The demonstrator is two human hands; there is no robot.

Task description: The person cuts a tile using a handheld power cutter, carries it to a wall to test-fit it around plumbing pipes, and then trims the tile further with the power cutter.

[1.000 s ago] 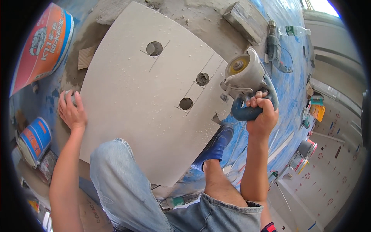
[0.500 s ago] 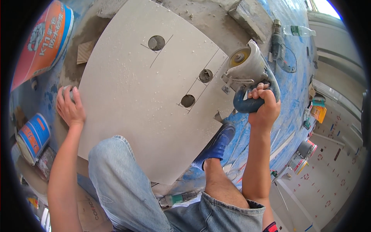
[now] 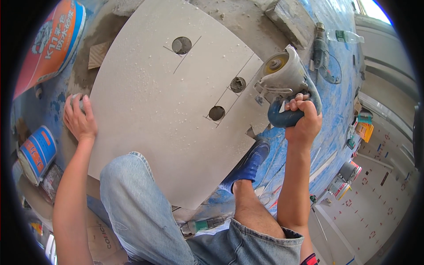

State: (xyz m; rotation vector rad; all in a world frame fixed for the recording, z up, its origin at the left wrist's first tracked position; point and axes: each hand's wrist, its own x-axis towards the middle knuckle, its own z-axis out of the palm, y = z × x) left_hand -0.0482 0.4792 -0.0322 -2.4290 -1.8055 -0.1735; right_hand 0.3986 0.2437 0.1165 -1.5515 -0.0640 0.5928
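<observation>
Large pale grey stone tile (image 3: 168, 110), square and dusted with white grit, lies flat on a rough concrete floor (image 3: 234, 17), filling the middle of the view. Three round holes are cut through it: one near the far edge (image 3: 181, 45) and two close together near the right edge (image 3: 237, 84) (image 3: 216, 113). Thin pencil lines cross at each hole, and a small notch (image 3: 252, 132) shows in the right edge.

The left hand (image 3: 79, 119) is spread flat, palm down, pressing on the tile's left edge. The right hand (image 3: 303, 119) is clenched around the blue handle of a grey angle grinder (image 3: 282, 79), held just beside the tile's right edge, its yellowish disc facing up. A knee in light blue jeans (image 3: 132, 194) rests over the near part of the tile, and a blue shoe (image 3: 247, 163) sits at the near right edge.

An orange sack (image 3: 51, 44) lies at the far left, a blue and white bucket (image 3: 37, 152) at the left, and a second power tool (image 3: 320, 48) at the far right.

Judging from this, good work here means keeping the tile pinned firmly with the left palm and knee, holding the grinder steady, and bringing the disc squarely onto the pencil line while fingers stay well apart from it.
</observation>
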